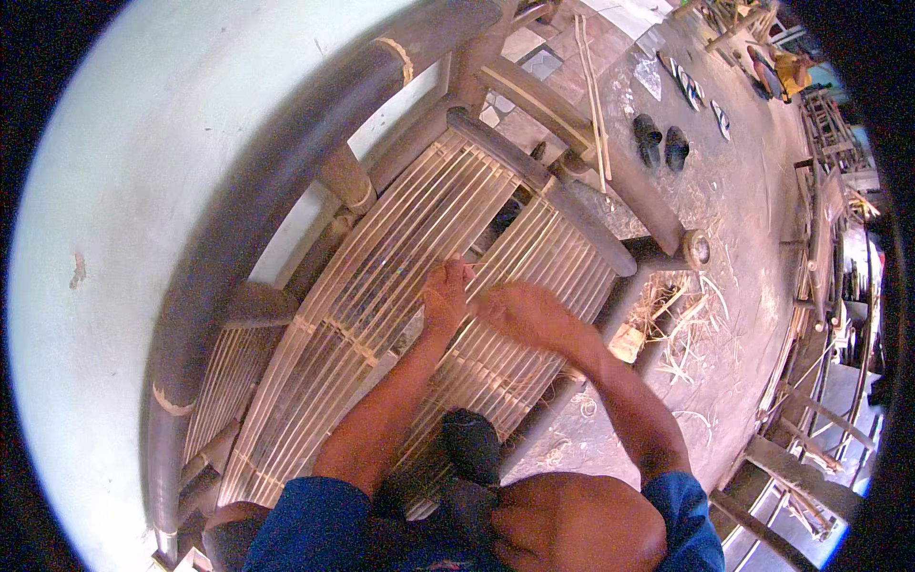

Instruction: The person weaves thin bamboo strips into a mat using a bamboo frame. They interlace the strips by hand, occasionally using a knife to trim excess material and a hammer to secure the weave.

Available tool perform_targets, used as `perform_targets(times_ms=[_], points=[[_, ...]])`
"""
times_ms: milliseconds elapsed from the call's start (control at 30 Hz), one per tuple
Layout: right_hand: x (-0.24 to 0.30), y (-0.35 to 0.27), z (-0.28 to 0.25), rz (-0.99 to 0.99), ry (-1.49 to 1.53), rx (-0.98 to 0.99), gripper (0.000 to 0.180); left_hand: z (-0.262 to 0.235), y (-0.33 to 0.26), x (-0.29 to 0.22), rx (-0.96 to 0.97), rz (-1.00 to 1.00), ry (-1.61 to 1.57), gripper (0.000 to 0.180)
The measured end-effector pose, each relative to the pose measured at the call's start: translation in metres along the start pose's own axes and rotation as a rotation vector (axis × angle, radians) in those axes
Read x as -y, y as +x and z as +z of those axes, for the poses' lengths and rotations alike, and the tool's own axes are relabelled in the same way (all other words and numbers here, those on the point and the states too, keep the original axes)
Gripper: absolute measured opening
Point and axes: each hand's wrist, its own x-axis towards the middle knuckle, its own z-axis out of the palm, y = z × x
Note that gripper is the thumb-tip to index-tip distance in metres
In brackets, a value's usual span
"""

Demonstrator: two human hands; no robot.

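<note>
A bamboo bench lies before me, its seat made of thin pale slats (381,276) between dark thick poles (286,162). My left hand (444,291) rests fingertips down on the slats near the middle of the seat. My right hand (519,313) hovers right beside it, blurred, over the neighbouring slat panel; whether it holds anything cannot be told. Both forearms come up from blue sleeves at the lower edge.
A pale wall (124,238) fills the left. Bamboo shavings (681,329) litter the concrete floor on the right. Dark sandals (661,141) lie farther off, long thin sticks (593,91) beside them. More bamboo frames (820,286) stack along the right rim. My knee (572,524) is bottom centre.
</note>
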Motion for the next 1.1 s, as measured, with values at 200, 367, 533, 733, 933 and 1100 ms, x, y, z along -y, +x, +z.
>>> perform_targets(times_ms=[200,367,533,733,933,1100], points=[[-0.079,0.076,-0.004,0.261,0.381,0.02,0.035,-0.004,-0.001,-0.015,0.076,-0.058,-0.283,0.063],[-0.082,0.102,0.0,0.287,0.421,0.276,0.038,0.008,0.009,-0.004,0.125,-0.072,0.203,0.069],[-0.09,0.11,0.008,0.346,0.597,0.319,0.04,0.02,0.025,0.004,0.243,-0.262,0.398,0.084],[-0.08,0.119,0.007,0.503,0.613,0.373,0.04,0.017,0.031,0.01,0.256,-0.089,0.148,0.087],[-0.048,0.106,-0.015,0.259,-0.342,0.269,0.032,0.015,0.009,-0.003,0.118,-0.029,0.179,0.082],[-0.05,0.101,-0.028,0.12,-0.878,0.138,0.022,0.012,-0.009,-0.015,0.019,-0.089,0.228,0.083]])
